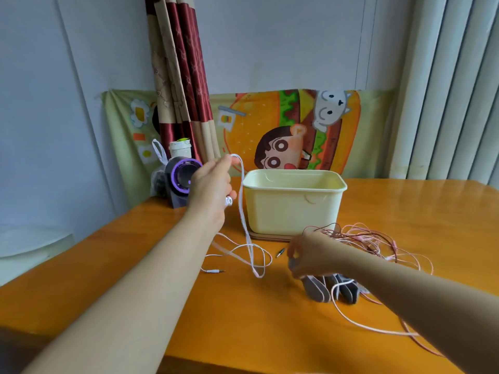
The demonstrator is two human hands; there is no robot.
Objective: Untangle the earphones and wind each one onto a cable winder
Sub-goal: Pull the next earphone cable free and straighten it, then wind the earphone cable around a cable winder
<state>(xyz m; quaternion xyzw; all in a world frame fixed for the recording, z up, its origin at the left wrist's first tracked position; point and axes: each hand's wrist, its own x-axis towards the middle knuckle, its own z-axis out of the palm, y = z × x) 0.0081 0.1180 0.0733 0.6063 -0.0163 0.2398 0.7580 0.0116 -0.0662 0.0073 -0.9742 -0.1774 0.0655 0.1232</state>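
The left hand (213,182) is pinching a flat white cable (243,211); the right hand (310,256) is gripping a grey (felt-like) winder (316,288).

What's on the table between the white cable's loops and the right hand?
Head view: one dark jack plug on otherwise bare tabletop, just short of the right hand.

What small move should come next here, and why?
Probably the right hand lifts the grey winder it seems to pinch: the left hand already holds the white earphone raised, apart from the pink tangle, ready for winding.
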